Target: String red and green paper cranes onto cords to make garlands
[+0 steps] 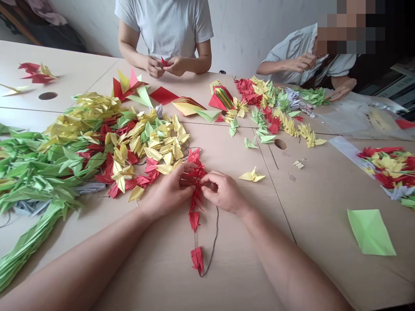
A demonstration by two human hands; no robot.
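A dark thread carries a string of red paper cranes (pixel 194 221) down the middle of the table. My left hand (pixel 177 185) closes on its upper part from the left, thumb and fingers against the folded paper. From the right, my right hand (pixel 225 192) pinches the same stretch, its fingertips partly hidden. Lower on the thread, one red crane (pixel 196 259) hangs apart from the bunch, and the thread (pixel 215 233) loops back up beside my right hand. A single yellow paper crane (pixel 252 175) lies just beyond my right hand.
A large heap of green cranes (pixel 39 168) and yellow cranes (pixel 87 112) spreads at left. Colored paper sheets (pixel 164 95) lie farther back. A green square sheet (pixel 371 232) and a metal clip (pixel 300 163) are at right. Two people (pixel 165 30) sit opposite; one holds red paper.
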